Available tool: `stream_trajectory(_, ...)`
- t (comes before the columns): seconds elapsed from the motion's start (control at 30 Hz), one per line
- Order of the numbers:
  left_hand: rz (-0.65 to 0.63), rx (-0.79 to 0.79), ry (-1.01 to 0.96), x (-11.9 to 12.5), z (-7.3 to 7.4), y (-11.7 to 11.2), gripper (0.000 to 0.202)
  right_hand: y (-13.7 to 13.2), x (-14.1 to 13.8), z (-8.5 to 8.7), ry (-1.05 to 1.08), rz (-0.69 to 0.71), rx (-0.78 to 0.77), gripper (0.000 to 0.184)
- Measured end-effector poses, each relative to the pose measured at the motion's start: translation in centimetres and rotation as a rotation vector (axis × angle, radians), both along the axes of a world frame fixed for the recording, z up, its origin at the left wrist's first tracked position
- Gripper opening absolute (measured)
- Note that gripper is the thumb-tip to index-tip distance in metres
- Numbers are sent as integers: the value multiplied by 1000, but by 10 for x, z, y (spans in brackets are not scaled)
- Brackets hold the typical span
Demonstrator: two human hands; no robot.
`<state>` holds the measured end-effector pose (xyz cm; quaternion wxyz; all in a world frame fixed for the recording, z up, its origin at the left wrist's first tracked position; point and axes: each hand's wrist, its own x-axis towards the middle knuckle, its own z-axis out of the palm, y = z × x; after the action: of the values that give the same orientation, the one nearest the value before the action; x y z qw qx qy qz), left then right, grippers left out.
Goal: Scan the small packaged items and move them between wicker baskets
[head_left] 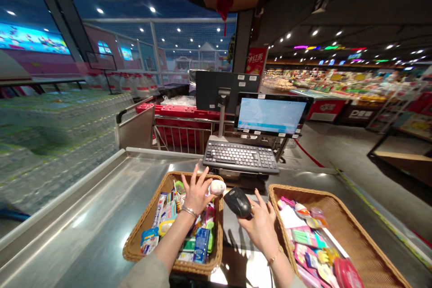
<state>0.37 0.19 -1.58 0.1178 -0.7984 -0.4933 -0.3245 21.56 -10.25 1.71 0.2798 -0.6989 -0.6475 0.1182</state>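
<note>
My left hand (197, 192) is over the left wicker basket (130, 245), holding a small white egg-shaped item (218, 187) by its thumb side, with its other fingers spread. My right hand (261, 225) grips a black barcode scanner (238, 202), whose head points toward the white item. A short gap separates the two. Under my left wrist, the basket contains several small packets and boxes, among them a blue box (201, 245); my forearm hides some of them. To the right of my right hand stands another wicker basket (364, 229) with colourful small goods, including a red item (347, 273).
A keyboard (241, 155) sits behind the baskets, below a lit screen (272, 116) and the back of another monitor (219, 90). The metal counter (101, 216) has a raised left edge. Wrapped bottle packs (60, 130) are stacked at left.
</note>
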Motion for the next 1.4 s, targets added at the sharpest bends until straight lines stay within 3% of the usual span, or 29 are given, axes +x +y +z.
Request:
stream_trajectory(0.77,-5,-24,31,12,3,4,42,4,14,-4,25,58,-28,24)
stream_trajectory(1.4,-110,5,25,53,13,4,41,-13,46,4,74,-128,51,28)
